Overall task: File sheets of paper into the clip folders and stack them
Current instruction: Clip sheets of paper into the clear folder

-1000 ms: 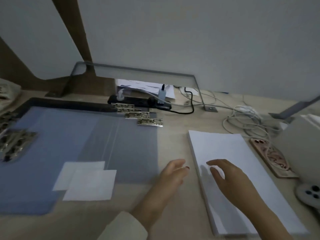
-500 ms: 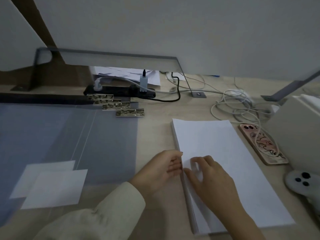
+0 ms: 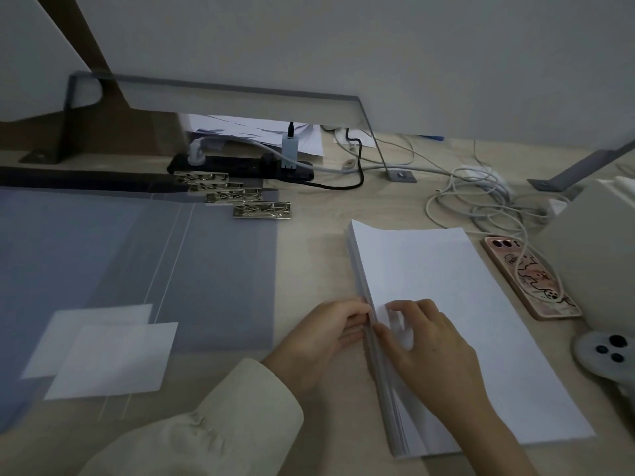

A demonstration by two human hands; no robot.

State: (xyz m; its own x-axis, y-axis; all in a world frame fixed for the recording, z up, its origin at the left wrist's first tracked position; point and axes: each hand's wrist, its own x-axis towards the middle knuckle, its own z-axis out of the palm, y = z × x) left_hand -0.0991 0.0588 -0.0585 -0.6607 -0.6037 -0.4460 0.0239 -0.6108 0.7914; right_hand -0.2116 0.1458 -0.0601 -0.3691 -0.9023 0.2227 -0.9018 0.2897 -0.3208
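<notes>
cream-sleeved left hand (image 3: 323,338) curls its fingers (image 3: 355,316) against the paper stack (image 3: 464,286) at its near left edge; grip, i cannot tell. right hand (image 3: 429,345) rests on top, pinching up the top sheets. the stack's long axis runs away from the person; clip folders (image 3: 213,269) lie open to the left.

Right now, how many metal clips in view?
4, staggered along the clip folders' far edge by the power strip: first clip rearmost, second clip, third clip, fourth clip nearest the paper. Others may lie hidden or out of frame.
</notes>
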